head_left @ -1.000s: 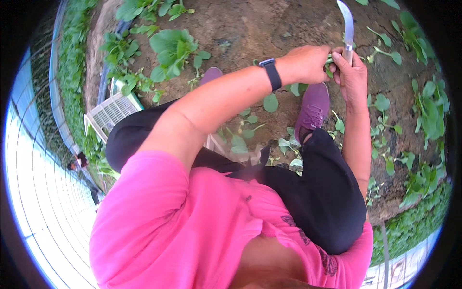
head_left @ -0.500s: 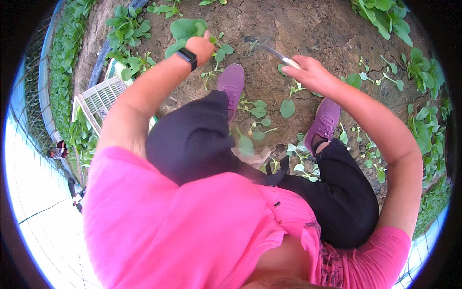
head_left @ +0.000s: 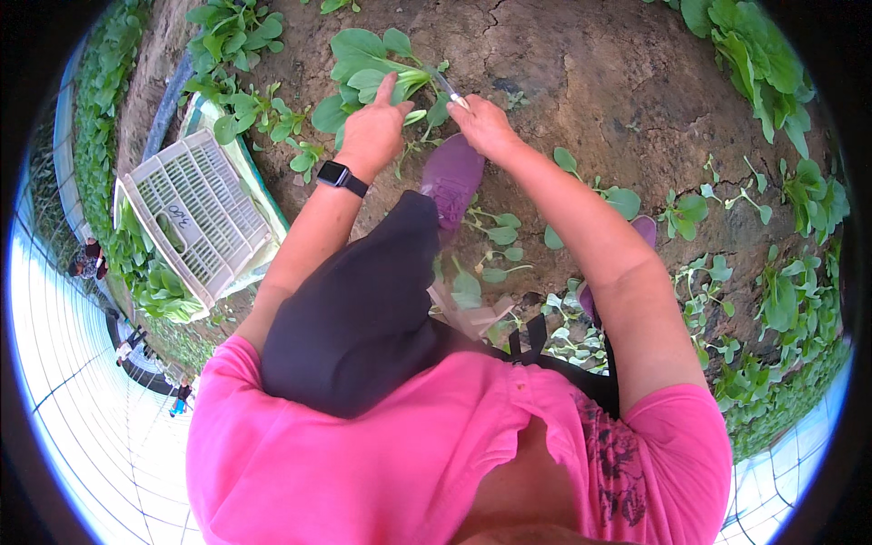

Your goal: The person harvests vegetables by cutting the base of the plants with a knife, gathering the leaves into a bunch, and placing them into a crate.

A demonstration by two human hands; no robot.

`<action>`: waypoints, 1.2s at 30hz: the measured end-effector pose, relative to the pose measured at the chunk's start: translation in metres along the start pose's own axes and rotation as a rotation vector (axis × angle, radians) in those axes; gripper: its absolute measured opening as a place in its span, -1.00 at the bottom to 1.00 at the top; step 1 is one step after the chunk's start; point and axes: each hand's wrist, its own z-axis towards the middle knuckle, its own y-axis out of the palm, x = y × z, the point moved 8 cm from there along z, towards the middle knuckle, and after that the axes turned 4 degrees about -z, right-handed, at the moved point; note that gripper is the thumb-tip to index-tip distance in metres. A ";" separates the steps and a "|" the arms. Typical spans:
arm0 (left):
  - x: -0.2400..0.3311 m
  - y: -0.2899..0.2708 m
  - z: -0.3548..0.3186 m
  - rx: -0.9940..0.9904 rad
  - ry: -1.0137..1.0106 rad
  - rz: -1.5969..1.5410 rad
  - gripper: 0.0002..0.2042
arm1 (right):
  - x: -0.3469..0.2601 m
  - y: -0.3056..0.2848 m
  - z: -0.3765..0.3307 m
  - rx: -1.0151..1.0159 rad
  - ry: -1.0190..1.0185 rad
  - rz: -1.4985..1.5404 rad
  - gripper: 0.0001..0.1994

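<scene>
My left hand (head_left: 374, 136), with a dark watch (head_left: 341, 179) on its wrist, is at the near side of a leafy green plant (head_left: 359, 54). Its index finger stretches over the pale stems and the thumb stands apart; the other fingers are hidden. In my right hand (head_left: 484, 127) is a knife (head_left: 445, 86) with a pale handle, gripped by the fingers. Its blade points away and to the left, reaching the plant's stem end close to the soil. I cannot tell whether the blade cuts into the stem.
A pale slatted plastic crate (head_left: 195, 213) stands at left, beside leafy greens and a blue pipe (head_left: 168, 113). My purple shoe (head_left: 454, 177) is just below the right hand. Small seedlings (head_left: 495, 236) and cut leaves are scattered over brown soil (head_left: 618, 82). Larger greens (head_left: 749, 54) grow far right.
My right hand has moved left with the knife, bringing the blade to the plant. My left hand has shifted slightly nearer, its index finger now stretched out. The view has turned, showing more of the crate.
</scene>
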 end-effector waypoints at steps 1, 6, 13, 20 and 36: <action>0.000 0.000 0.000 -0.003 -0.004 0.000 -0.53 | 0.001 -0.001 0.003 0.011 -0.017 -0.031 -0.55; -0.002 -0.001 0.000 -0.017 -0.011 -0.017 -0.52 | 0.005 -0.005 0.005 -0.018 0.011 -0.096 -0.57; -0.003 -0.001 0.003 -0.033 -0.038 -0.039 -0.55 | 0.008 0.008 0.001 -0.042 0.101 -0.015 -0.56; -0.009 0.008 0.007 0.003 -0.117 -0.049 -0.60 | 0.009 0.025 0.005 -0.038 0.130 -0.089 -0.58; 0.059 -0.100 -0.008 0.138 0.198 -0.331 -0.52 | -0.063 -0.090 -0.018 0.092 -0.124 0.976 -0.61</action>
